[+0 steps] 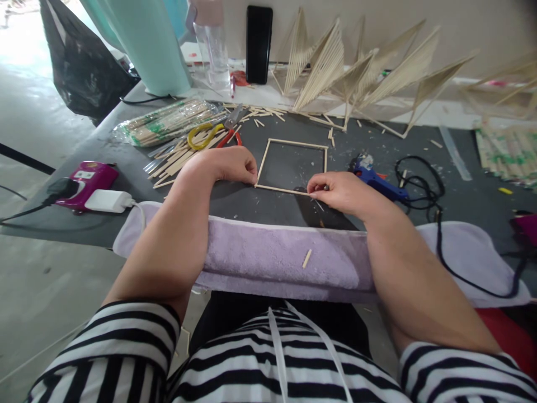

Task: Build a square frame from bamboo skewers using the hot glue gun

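Beyond the lilac cloth (264, 252), the right hand (335, 189) pinches the near right corner of a stick frame (297, 144), the left hand (235, 164) its near left; the frame lies on the grey table (226, 204), stretching away from both grips towards stick models (323, 73)

Moderately bright scene, head view. Light is strongest at the far left, where the floor (20, 95) washes out to white; the wall (474, 22) darkens toward the far right corner. A soft shadow falls on the gray tabletop (289, 165) by the right hand (338, 191). Glare streaks the plastic wrapper (157, 126). Wide-angle distortion stretches the 2 striped sleeves (121, 341); the far right stick lattice (497, 71) is blurred.
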`<state>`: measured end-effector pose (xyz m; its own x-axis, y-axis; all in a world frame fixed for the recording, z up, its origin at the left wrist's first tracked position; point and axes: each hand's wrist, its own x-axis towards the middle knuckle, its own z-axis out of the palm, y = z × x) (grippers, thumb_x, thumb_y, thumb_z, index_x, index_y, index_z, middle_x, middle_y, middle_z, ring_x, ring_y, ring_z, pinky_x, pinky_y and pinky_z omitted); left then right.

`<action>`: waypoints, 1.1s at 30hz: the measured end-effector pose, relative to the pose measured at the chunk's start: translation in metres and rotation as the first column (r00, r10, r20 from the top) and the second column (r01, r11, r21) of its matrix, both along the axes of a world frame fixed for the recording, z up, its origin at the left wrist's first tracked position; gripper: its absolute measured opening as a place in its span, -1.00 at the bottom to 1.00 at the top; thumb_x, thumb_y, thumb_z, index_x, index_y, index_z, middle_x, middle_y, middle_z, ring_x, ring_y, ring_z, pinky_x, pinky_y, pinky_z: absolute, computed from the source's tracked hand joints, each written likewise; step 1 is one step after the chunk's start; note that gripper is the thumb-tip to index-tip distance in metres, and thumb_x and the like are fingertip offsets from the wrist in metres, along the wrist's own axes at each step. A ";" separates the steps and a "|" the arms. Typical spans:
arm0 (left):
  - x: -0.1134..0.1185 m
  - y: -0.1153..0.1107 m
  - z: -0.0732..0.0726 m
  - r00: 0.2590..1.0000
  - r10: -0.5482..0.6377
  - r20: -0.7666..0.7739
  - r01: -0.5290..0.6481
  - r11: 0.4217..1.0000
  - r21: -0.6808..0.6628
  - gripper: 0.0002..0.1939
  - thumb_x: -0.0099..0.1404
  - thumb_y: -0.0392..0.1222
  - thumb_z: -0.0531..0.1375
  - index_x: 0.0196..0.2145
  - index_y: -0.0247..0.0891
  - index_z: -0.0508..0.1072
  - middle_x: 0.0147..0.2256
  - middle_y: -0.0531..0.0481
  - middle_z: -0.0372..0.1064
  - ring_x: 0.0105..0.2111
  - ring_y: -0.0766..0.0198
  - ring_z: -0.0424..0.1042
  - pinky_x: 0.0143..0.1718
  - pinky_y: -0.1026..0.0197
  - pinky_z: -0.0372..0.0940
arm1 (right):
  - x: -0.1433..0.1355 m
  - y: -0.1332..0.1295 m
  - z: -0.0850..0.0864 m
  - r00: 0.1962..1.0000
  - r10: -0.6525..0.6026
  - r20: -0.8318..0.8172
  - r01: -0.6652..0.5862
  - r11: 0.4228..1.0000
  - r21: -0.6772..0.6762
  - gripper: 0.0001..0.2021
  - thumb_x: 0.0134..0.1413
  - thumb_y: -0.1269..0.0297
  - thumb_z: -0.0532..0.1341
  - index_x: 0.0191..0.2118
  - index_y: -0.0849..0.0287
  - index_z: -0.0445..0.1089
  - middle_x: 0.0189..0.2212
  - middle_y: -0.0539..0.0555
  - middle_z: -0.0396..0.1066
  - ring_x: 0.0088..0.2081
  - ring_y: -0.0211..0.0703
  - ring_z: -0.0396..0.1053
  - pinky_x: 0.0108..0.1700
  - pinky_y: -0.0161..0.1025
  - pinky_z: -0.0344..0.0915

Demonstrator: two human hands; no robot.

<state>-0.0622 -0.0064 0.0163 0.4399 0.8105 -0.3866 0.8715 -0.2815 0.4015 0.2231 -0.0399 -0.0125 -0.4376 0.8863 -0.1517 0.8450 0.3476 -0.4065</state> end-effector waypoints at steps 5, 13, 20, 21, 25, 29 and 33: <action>0.007 -0.004 0.004 0.999 0.036 -0.014 -0.036 0.999 0.014 -0.77 0.02 -0.07 0.27 -0.38 -0.23 0.60 -0.44 0.08 0.48 -0.35 0.27 0.42 -0.33 0.30 0.17 | 0.000 0.000 -0.001 1.000 0.000 -0.010 0.000 1.000 0.005 -0.90 0.06 0.36 0.22 -0.32 0.10 0.50 -0.41 -0.01 0.48 -0.35 -0.19 0.39 -0.32 -0.27 0.17; 0.011 -0.005 0.004 0.998 0.062 -0.031 -0.061 0.998 0.018 -0.79 0.01 -0.11 0.27 -0.38 -0.22 0.60 -0.45 0.08 0.47 -0.31 0.25 0.42 -0.28 0.28 0.18 | 0.000 0.000 0.001 1.000 0.010 -0.012 -0.010 1.000 -0.002 -0.90 0.05 0.35 0.21 -0.32 0.10 0.50 -0.40 -0.01 0.49 -0.34 -0.19 0.39 -0.30 -0.27 0.17; 0.011 -0.001 0.002 0.999 0.027 -0.044 -0.027 1.000 0.009 -0.81 0.00 -0.11 0.26 -0.42 -0.24 0.57 -0.48 0.09 0.45 -0.37 0.29 0.39 -0.32 0.30 0.18 | 0.002 0.003 -0.003 1.000 0.018 -0.007 -0.019 1.000 -0.008 -0.89 0.05 0.35 0.21 -0.31 0.11 0.49 -0.40 0.00 0.48 -0.35 -0.19 0.38 -0.31 -0.26 0.18; 0.010 -0.001 0.002 0.999 0.024 -0.045 -0.024 1.000 0.002 -0.81 0.00 -0.11 0.26 -0.42 -0.23 0.56 -0.48 0.09 0.45 -0.37 0.30 0.39 -0.33 0.31 0.18 | 0.002 0.003 -0.003 1.000 0.021 -0.010 -0.021 1.000 -0.007 -0.88 0.05 0.35 0.21 -0.31 0.11 0.50 -0.40 0.00 0.48 -0.35 -0.19 0.38 -0.30 -0.26 0.18; 0.007 0.003 -0.002 1.000 0.011 -0.025 -0.011 1.000 -0.010 -0.80 -0.01 -0.08 0.26 -0.42 -0.22 0.55 -0.47 0.09 0.46 -0.37 0.28 0.40 -0.34 0.30 0.17 | 0.002 0.001 0.001 0.999 0.004 -0.054 -0.006 0.999 -0.048 -0.88 0.06 0.34 0.21 -0.31 0.12 0.51 -0.39 0.01 0.49 -0.40 -0.22 0.37 -0.32 -0.27 0.20; 0.005 0.006 -0.005 1.000 -0.011 -0.014 0.011 1.000 -0.008 -0.79 -0.01 -0.04 0.26 -0.44 -0.21 0.55 -0.47 0.07 0.47 -0.36 0.25 0.41 -0.32 0.27 0.18 | 0.009 0.000 0.013 0.980 -0.146 -0.133 0.135 0.987 -0.083 -0.82 0.15 0.27 0.17 -0.25 0.15 0.52 -0.48 -0.01 0.46 -0.56 -0.30 0.29 -0.41 -0.28 0.19; 0.006 0.007 -0.002 0.999 -0.019 -0.033 0.019 1.000 -0.008 -0.78 0.00 -0.02 0.25 -0.45 -0.21 0.55 -0.47 0.05 0.48 -0.36 0.23 0.41 -0.32 0.27 0.17 | 0.022 0.005 0.019 0.945 -0.257 -0.200 0.267 0.963 0.022 -0.83 0.13 0.25 0.21 -0.25 0.17 0.52 -0.52 0.00 0.43 -0.59 -0.30 0.28 -0.45 -0.29 0.20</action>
<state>-0.0562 0.0006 0.0139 0.4422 0.7992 -0.4071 0.8789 -0.2954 0.3746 0.2453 -0.0347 0.0065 -0.2054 0.9778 -0.0416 0.8157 0.1476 -0.5594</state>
